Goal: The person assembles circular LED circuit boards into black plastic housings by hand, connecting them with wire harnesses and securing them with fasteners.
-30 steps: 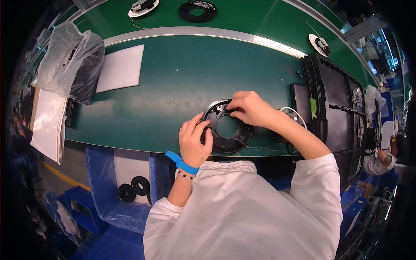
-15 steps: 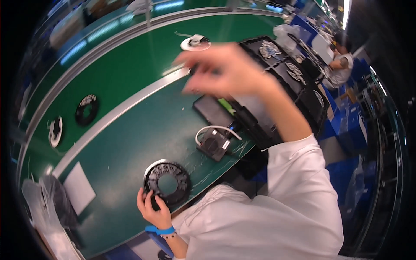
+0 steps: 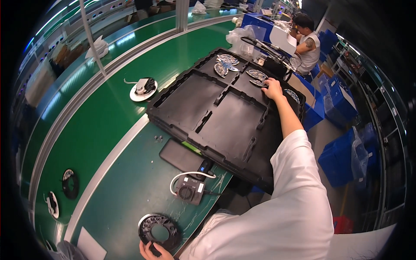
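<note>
At the lower edge, my left hand [image 3: 154,251] has its fingers curled around the near rim of a black ring-shaped housing [image 3: 175,236] with a silvery outer edge, which lies on the green table. My right hand [image 3: 273,89] reaches far out over a large black compartment tray [image 3: 190,128]. Its fingers are bent together at a curved, glittering silver piece [image 3: 258,82] in a far compartment; the fingertips partly hide the piece. More such silver pieces [image 3: 226,63] lie in the compartment to the left, and another [image 3: 291,95] lies to the right of my wrist.
A black power bank [image 3: 180,156] and a small fan-fitted box [image 3: 189,190] with a white cable lie before the tray. On the green belt sit white discs [image 3: 143,90] with attached parts and another black ring [image 3: 69,183]. A person [image 3: 308,45] sits beyond, near blue bins [image 3: 342,160].
My right hand has moved from over the belt's edge to the far right of the tray. The view has swung right; my left hand stays at the black ring-shaped housing.
</note>
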{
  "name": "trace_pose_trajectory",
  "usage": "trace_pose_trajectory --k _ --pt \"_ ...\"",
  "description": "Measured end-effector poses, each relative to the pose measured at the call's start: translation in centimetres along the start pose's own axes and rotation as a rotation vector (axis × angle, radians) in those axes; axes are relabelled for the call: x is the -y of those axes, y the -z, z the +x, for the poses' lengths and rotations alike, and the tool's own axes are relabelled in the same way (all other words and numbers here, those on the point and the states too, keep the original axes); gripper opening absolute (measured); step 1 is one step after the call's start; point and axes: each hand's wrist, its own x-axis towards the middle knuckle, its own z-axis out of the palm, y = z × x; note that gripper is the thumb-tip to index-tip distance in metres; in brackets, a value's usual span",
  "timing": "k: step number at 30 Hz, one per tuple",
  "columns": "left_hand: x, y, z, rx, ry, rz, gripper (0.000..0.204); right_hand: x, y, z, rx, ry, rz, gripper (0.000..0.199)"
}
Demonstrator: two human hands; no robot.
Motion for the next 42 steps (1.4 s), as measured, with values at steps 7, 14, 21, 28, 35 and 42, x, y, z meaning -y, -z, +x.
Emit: trace_pose_trajectory --k 7,14,21,28,35,42 --pt "-0.7 0.0 -0.2 0.026 0.079 0.045 0.013 -2.2 0.9 1.4 -0.257 -0.106 0.104 0.035" --pt "-0.2 -0.4 -0.2 0.005 0.01 0.038 0.015 -8.7 3.0 -2.6 0.194 -0.501 -0.108 0.036" --pt "0.0 0.0 -0.2 0.0 -0.009 0.061 0.015 -10.2 2.0 -1.9 0.254 -0.381 -0.019 0.021" --pt "2.4 -0.4 -0.7 0.051 0.058 -0.013 0.016 -8.5 7.7 -0.2 -0.181 0.227 -0.192 0.029" --pt "2.4 -0.6 -1.1 0.0 0.118 -0.082 0.018 23.3 17.3 -12.5 -0.041 0.951 0.774 0.028" --pt "3.2 -0.8 -1.5 -0.051 0.124 -0.196 0.018 38.7 12.4 -29.1 0.351 1.661 0.856 0.031"
